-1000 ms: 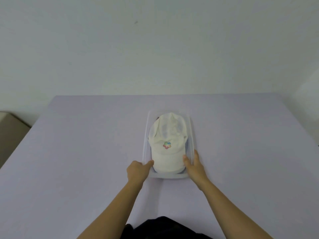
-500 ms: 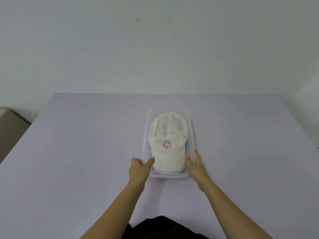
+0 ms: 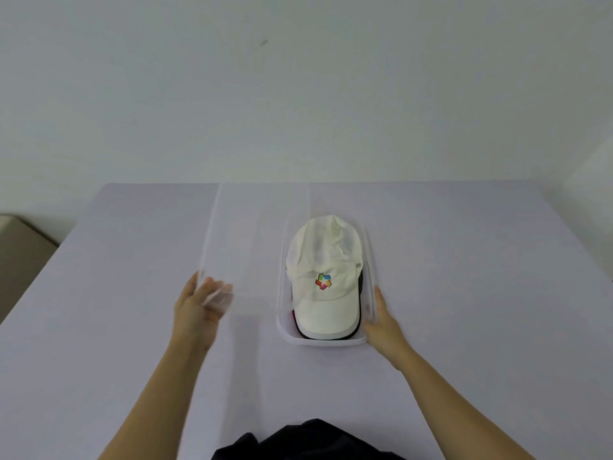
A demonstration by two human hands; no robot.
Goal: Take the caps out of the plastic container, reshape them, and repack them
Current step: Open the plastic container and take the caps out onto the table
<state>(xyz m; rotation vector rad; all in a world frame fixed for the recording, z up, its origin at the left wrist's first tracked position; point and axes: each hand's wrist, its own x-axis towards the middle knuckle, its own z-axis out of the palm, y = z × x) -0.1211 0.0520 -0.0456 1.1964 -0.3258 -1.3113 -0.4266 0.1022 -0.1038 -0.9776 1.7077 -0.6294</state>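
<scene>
A clear plastic container (image 3: 323,344) stands on the lilac table, open at the top. In it lies a white cap (image 3: 323,270) with a coloured logo, brim toward me, and the dark edge of another cap (image 3: 359,322) shows under it. My left hand (image 3: 197,310) holds the clear lid (image 3: 255,240) by its near end, lifted to the left of the container and blurred. The palm of my right hand (image 3: 383,322) rests flat against the container's right wall near its front corner.
The lilac table (image 3: 464,277) runs to a pale wall at the back. A beige object (image 3: 20,257) stands off the table's left edge. Dark clothing (image 3: 308,441) shows at the bottom.
My left hand has lifted the clear lid off the container and swung it to the left. My right hand has stayed against the container's right side.
</scene>
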